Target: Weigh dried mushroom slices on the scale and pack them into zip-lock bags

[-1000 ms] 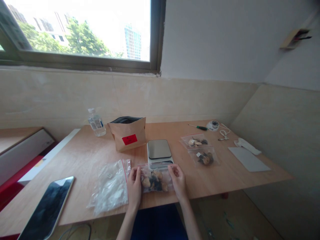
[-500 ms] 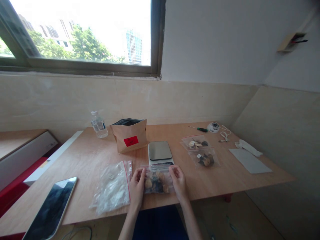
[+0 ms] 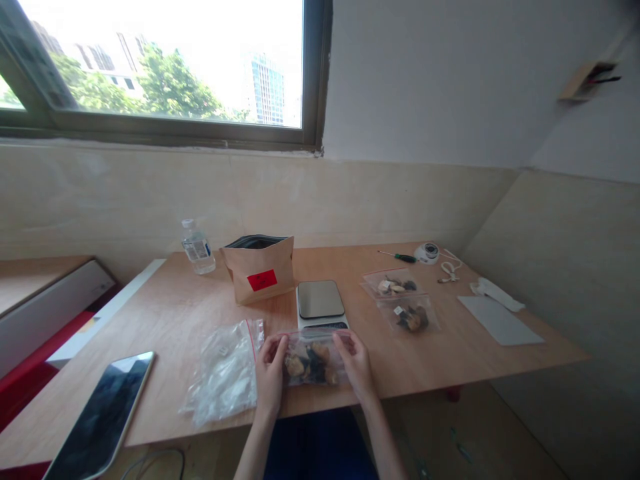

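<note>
Between my hands, at the table's front edge, is a clear zip bag (image 3: 314, 365) with tan and dark dried pieces inside, like dried mushrooms. My left hand (image 3: 271, 370) pinches its upper left corner, and my right hand (image 3: 356, 363) grips the upper right corner. Just behind the bag sits a kitchen scale (image 3: 321, 300) with a metal top; the bag hides part of its front. Left of my left hand lies a stack of clear plastic zip bags (image 3: 225, 377). An open brown paper pouch (image 3: 263, 275) with a red label stands behind, left of the scale.
Two filled zip bags (image 3: 411, 315) lie to the right. Farther back are a green screwdriver (image 3: 404, 258) and a white dome camera (image 3: 427, 253) with its cable. White paper (image 3: 500, 321) lies far right, a phone (image 3: 103, 413) front left, a plastic bottle (image 3: 199, 248) back left.
Both hands have shifted slightly left along the bag's top edge, still gripping it. The bag's front looks a little flatter and clearer. Other things on the table stay put.
</note>
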Action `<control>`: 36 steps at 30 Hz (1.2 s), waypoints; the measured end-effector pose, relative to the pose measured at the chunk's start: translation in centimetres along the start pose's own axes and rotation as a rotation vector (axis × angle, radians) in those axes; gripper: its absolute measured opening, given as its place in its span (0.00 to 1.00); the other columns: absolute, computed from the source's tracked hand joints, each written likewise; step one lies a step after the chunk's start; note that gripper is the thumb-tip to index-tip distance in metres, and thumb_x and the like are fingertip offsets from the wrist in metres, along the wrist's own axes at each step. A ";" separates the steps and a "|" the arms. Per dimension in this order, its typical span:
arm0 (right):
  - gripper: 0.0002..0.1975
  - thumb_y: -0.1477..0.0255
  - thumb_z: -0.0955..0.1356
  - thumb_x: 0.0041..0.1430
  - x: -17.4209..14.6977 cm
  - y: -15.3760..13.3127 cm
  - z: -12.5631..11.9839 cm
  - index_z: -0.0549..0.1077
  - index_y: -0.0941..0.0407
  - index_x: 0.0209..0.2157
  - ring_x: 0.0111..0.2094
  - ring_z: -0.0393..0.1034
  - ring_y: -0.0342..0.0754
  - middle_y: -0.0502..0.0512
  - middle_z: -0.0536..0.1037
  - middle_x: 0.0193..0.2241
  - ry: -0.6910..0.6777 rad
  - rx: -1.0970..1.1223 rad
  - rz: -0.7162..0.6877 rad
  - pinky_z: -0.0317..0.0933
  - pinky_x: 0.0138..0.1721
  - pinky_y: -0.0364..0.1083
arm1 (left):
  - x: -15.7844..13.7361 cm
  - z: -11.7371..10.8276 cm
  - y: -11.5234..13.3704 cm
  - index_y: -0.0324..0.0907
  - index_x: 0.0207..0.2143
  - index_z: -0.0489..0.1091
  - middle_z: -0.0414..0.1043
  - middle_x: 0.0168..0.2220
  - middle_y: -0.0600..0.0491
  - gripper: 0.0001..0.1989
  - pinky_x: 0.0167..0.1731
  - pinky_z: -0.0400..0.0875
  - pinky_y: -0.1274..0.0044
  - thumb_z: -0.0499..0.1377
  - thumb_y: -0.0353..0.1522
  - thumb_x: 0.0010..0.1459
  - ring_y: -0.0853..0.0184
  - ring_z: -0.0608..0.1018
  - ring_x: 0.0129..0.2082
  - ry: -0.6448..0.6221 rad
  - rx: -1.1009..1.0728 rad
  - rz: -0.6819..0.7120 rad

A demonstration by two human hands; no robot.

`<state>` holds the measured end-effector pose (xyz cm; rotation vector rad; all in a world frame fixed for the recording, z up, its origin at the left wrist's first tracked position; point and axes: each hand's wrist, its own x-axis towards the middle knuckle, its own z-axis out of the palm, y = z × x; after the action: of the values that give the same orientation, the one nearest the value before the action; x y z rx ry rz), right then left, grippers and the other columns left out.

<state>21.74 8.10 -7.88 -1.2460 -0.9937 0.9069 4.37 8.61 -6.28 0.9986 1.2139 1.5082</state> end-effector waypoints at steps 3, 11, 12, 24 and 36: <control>0.13 0.60 0.69 0.53 0.0 -0.1 -0.1 0.73 0.56 0.33 0.35 0.72 0.49 0.53 0.77 0.31 0.015 0.000 -0.009 0.64 0.39 0.44 | 0.1 0.0 0.0 0.39 0.32 0.73 0.74 0.29 0.53 0.15 0.32 0.67 0.78 0.63 0.43 0.49 0.66 0.75 0.31 0.009 0.019 0.008; 0.15 0.59 0.69 0.51 0.0 0.0 -0.1 0.72 0.57 0.32 0.33 0.72 0.48 0.53 0.77 0.28 0.088 0.032 -0.005 0.65 0.36 0.44 | -0.1 0.3 0.3 0.40 0.34 0.71 0.75 0.31 0.53 0.15 0.31 0.67 0.79 0.60 0.43 0.53 0.67 0.75 0.31 -0.055 0.000 -0.016; 0.15 0.59 0.70 0.51 0.1 0.0 -0.1 0.72 0.57 0.32 0.32 0.72 0.47 0.52 0.77 0.28 0.101 0.037 -0.005 0.65 0.35 0.44 | -0.1 0.4 0.3 0.40 0.34 0.71 0.75 0.30 0.53 0.15 0.31 0.67 0.79 0.59 0.43 0.54 0.68 0.75 0.30 -0.063 -0.012 -0.021; 0.16 0.59 0.69 0.52 -0.1 -0.2 0.1 0.72 0.57 0.34 0.34 0.73 0.49 0.55 0.78 0.30 0.073 0.033 0.036 0.66 0.37 0.45 | 0.0 0.5 0.1 0.41 0.29 0.68 0.71 0.26 0.55 0.14 0.30 0.67 0.79 0.60 0.43 0.53 0.68 0.73 0.28 0.007 0.045 0.056; 0.15 0.60 0.70 0.52 0.0 -0.3 0.2 0.74 0.58 0.34 0.36 0.73 0.49 0.55 0.79 0.32 0.021 -0.005 0.010 0.66 0.40 0.46 | -0.2 0.4 0.4 0.41 0.31 0.68 0.70 0.25 0.56 0.15 0.29 0.68 0.79 0.59 0.44 0.53 0.70 0.73 0.26 0.047 -0.019 -0.009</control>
<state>21.60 8.10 -7.57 -1.2639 -0.9741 0.8977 4.70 8.50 -5.88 0.9483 1.2338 1.5409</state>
